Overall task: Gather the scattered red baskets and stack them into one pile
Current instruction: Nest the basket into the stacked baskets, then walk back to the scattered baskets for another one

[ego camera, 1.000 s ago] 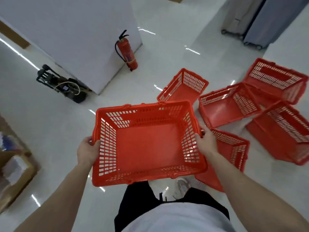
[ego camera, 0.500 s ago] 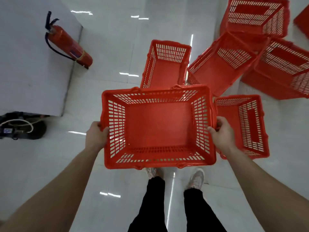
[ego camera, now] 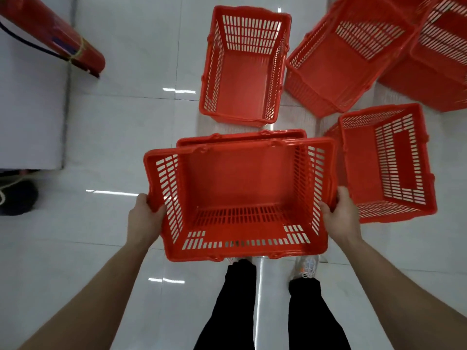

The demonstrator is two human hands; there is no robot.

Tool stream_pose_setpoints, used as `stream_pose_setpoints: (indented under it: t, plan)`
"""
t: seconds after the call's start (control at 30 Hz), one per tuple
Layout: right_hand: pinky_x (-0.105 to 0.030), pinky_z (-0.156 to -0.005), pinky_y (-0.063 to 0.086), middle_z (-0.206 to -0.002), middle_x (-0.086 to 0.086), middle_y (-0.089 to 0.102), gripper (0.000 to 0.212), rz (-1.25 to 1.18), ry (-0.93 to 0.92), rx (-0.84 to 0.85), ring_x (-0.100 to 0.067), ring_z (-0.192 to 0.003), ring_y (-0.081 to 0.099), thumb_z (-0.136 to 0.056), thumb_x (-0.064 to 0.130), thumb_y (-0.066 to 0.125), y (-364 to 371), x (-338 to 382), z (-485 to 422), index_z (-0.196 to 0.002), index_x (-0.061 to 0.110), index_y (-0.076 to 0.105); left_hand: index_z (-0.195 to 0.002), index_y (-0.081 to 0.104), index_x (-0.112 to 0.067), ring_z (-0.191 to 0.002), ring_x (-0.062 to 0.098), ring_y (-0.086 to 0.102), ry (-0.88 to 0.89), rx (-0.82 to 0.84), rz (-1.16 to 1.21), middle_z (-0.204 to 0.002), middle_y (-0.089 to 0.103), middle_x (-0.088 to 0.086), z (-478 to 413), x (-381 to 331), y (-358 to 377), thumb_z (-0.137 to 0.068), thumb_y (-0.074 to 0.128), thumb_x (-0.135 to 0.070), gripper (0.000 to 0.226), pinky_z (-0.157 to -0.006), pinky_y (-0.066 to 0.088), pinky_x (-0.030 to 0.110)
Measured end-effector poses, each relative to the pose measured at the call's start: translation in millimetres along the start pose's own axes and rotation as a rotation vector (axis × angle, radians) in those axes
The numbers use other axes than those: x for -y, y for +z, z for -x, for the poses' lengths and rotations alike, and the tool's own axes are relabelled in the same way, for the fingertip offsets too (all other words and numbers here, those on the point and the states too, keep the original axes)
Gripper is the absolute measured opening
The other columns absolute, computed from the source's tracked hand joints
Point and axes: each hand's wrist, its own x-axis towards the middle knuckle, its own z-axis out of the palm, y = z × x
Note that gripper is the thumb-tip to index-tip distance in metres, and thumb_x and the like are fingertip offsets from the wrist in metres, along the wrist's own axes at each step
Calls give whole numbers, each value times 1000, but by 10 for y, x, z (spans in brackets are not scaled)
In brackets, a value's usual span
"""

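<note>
**Here: one basket in hand, others cropped or blurred**

The held basket point(ego camera: 240, 188) hangs at centre above the white floor point(ego camera: 126, 122). The left hand point(ego camera: 145, 221) curls round its 9 o'clock rim and the right hand point(ego camera: 340, 217) round its 3 o'clock rim, with the fingertips hidden behind the walls. A second basket point(ego camera: 242, 79) stands at 12 o'clock. A third basket point(ego camera: 364, 170) sits at 3 o'clock, just beside the held one. At 1 o'clock a fourth basket point(ego camera: 331, 72) is blurred, and a fifth basket point(ego camera: 434, 59) runs off the frame at 2 o'clock. The fire extinguisher point(ego camera: 63, 44) at 10 o'clock is cropped. A dark object point(ego camera: 17, 195) at 9 o'clock is unreadable. The held basket hides part of the shoes point(ego camera: 307, 267).
</note>
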Motion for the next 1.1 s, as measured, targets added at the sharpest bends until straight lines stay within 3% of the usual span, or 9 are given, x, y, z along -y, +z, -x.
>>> stream_pose_setpoints:
  t: [0.1, 0.2, 0.27, 0.37, 0.5, 0.67, 0.87, 1.1]
  plan:
    - [-41, -88, 53, -113, -3, 66, 35, -42, -19, 5, -25, -104, 65, -94, 11, 63, 39, -15, -90, -125, 17, 49, -119, 52, -10, -64, 0, 53, 15, -44, 22, -98, 61, -1, -103, -14, 70, -91, 67, -37, 42, -58, 44, 22]
    - [-42, -90, 53, -114, -4, 67, 39, -17, -30, 0, -27, -105, 65, -94, 14, 63, 83, -11, -305, -130, 16, 49, -124, 53, -9, -74, 13, 60, 30, -75, 22, -107, 67, 5, -290, -85, 173, -92, 66, -39, 46, -73, 54, 38]
    - [-36, -93, 47, -118, -10, 67, 45, 20, -41, -5, -31, -109, 64, -91, 8, 64, 167, -4, -465, -133, 13, 50, -129, 52, -9, -82, 19, 62, 34, -68, 6, -115, 68, 9, -432, -131, 271, -92, 66, -38, 49, -80, 54, 45]
    - [-30, -86, 42, -120, -17, 66, 50, 70, 17, 82, -35, -109, 63, -87, 8, 65, 306, -49, -651, -135, 9, 50, -139, 43, -9, -102, 33, 66, -18, 30, -42, -125, 64, 14, -517, -178, 452, -90, 68, -37, 62, -88, 51, 51]
    - [-36, -87, 50, -117, -13, 68, 55, 116, 120, 212, -34, -107, 65, -86, 24, 66, 293, -219, -523, -138, 12, 51, -134, 45, -9, -110, 39, 60, 75, 39, -169, -126, 61, 16, -109, -335, 746, -84, 72, -37, 63, -87, 48, 48]
    - [-38, -97, 47, -132, -7, 63, 57, 196, 157, 262, -26, -119, 60, -89, 36, 65, -244, -585, -74, -141, 16, 53, -146, 40, -10, -128, 32, 51, 210, 267, -201, -145, 50, 13, 704, -739, 1115, -86, 65, -55, 79, -101, 40, 41]
    - [-32, -83, 47, -120, -2, 69, 38, 130, 211, 98, -23, -106, 64, -87, 33, 66, -1502, -1391, 273, -123, 18, 65, -147, 41, -12, -133, 27, 45, 450, 368, -348, -147, 48, 11, 1518, -1650, 1517, -85, 63, -59, 81, -108, 36, 39]
    - [-36, -92, 48, -129, -7, 65, 50, 83, 428, 58, -26, -115, 61, -88, 36, 63, -2344, -2664, 500, -133, 15, 59, -137, 54, -12, -123, 28, 53, 638, 354, -414, -135, 57, 12, 2251, -2775, 2086, -85, 64, -54, 68, -101, 38, 36]
